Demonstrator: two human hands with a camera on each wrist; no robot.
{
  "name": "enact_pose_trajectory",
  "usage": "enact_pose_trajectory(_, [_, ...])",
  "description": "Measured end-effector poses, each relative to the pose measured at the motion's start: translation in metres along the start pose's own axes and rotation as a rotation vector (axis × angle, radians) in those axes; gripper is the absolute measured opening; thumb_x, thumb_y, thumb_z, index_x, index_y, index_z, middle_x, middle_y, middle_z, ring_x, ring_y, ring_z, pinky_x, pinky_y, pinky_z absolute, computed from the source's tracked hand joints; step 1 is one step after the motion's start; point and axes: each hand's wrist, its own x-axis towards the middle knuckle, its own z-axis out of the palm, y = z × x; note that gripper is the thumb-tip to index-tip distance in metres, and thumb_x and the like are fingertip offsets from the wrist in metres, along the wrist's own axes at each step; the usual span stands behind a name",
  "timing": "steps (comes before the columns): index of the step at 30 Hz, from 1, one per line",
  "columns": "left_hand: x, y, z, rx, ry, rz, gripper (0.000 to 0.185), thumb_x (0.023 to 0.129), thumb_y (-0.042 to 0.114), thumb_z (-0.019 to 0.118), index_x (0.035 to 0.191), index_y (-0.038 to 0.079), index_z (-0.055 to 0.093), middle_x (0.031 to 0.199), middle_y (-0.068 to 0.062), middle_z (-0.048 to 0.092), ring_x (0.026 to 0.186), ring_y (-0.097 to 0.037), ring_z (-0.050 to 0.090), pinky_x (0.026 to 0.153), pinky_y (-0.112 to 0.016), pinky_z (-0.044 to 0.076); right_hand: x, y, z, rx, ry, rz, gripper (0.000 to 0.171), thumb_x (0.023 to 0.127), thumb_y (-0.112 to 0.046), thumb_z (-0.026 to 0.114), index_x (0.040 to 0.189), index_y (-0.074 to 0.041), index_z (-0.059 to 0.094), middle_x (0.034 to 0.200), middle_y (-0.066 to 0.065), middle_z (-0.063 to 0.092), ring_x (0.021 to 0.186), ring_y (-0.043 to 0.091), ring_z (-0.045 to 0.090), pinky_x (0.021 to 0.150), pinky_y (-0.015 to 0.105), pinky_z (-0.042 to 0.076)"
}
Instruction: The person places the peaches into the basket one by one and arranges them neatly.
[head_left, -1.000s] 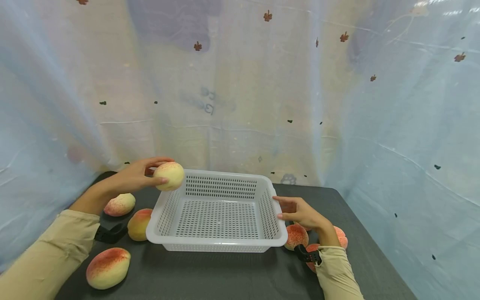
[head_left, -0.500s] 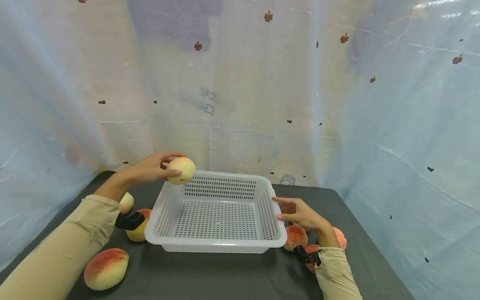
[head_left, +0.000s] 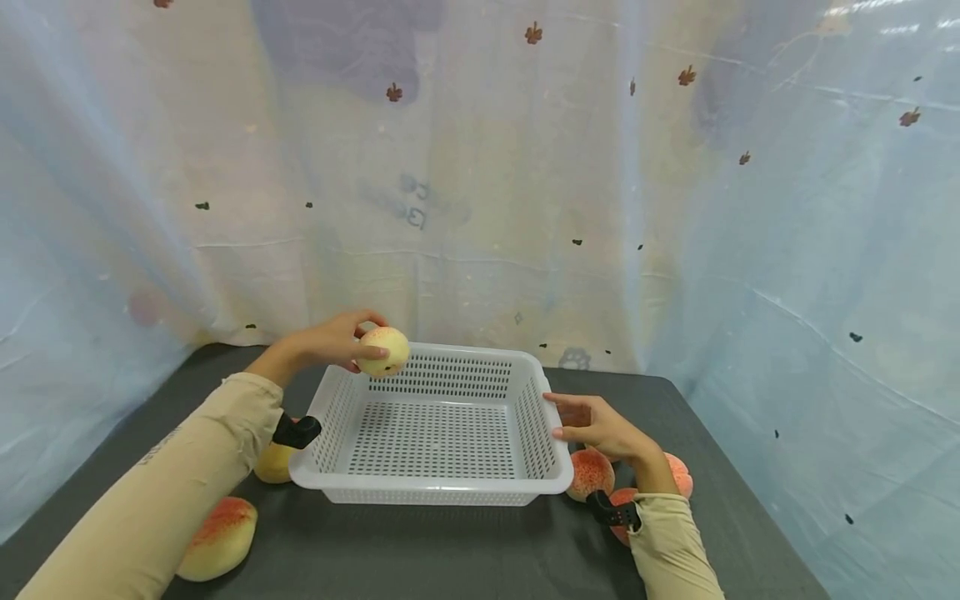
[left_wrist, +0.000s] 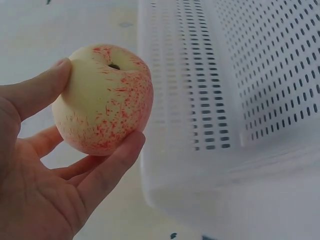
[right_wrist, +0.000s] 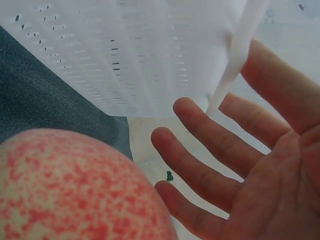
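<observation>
Nearest cam: big fruit (head_left: 217,537) bottom-left on dark table (head_left: 450,550), yellow w/ red blush, partly behind L sleeve (head_left: 150,508). R side: 3 red-speckled peaches by R wrist, closest one (head_left: 590,472) just beside basket's R wall; R wrist view shows one (right_wrist: 75,185) up close, dense red mottling on pale skin, sitting under the hand. White perforated basket (head_left: 442,492) mid-table, slotted walls + floor, nothing visible inside. R hand (head_left: 600,425) at basket's R rim, fingers straight and slightly spread; R wrist view shows rim edge betw. thumb and index, thumb on inner side, fingers on outer, loose, not a firm clamp. Yellow fruit (head_left: 273,462) just left of basket, partly hidden by L forearm + black wrist mount (head_left: 297,432). L hand (head_left: 330,342) at far-left corner of basket, pinching peach (head_left: 382,351) betw. thumb and fingertips. Peach in air over the corner rim, not touching basket as far as I can tell. Look per L wrist view: peach (left_wrist: 102,100) round, pale cream-yellow, fine red speckle denser on one side, small dark stem dimple on top, matte skin; thumb on one side, fingers under/opposite. Far: translucent sheet (head_left: 480,167) w/ small leaf prints all round the table.
</observation>
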Motion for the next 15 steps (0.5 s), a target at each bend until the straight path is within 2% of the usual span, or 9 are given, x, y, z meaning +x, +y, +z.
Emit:
enact_pose_trajectory(8, [0.018, -0.007, 0.019, 0.081, 0.031, -0.025, 0.054, 0.095, 0.022, 0.070, 0.133, -0.002, 0.040, 0.115, -0.030, 0.063, 0.093, -0.029, 0.065, 0.068, -0.037, 0.060, -0.002, -0.001, 0.000, 0.001, 0.009, 0.016, 0.071, 0.098, -0.009, 0.066, 0.156, 0.008, 0.029, 0.146, 0.037, 0.049, 0.127, 0.052, 0.056, 0.094, 0.034, 0.058])
enact_pose_trajectory(15, [0.025, -0.013, 0.025, 0.139, 0.007, -0.080, 0.053, 0.094, 0.023, 0.072, 0.127, 0.001, 0.036, 0.116, -0.030, 0.059, 0.089, -0.028, 0.060, 0.066, -0.036, 0.057, -0.002, -0.001, -0.001, -0.017, 0.001, 0.003, 0.069, 0.099, -0.008, 0.064, 0.156, 0.008, 0.028, 0.147, 0.036, 0.047, 0.126, 0.048, 0.059, 0.094, 0.033, 0.058])
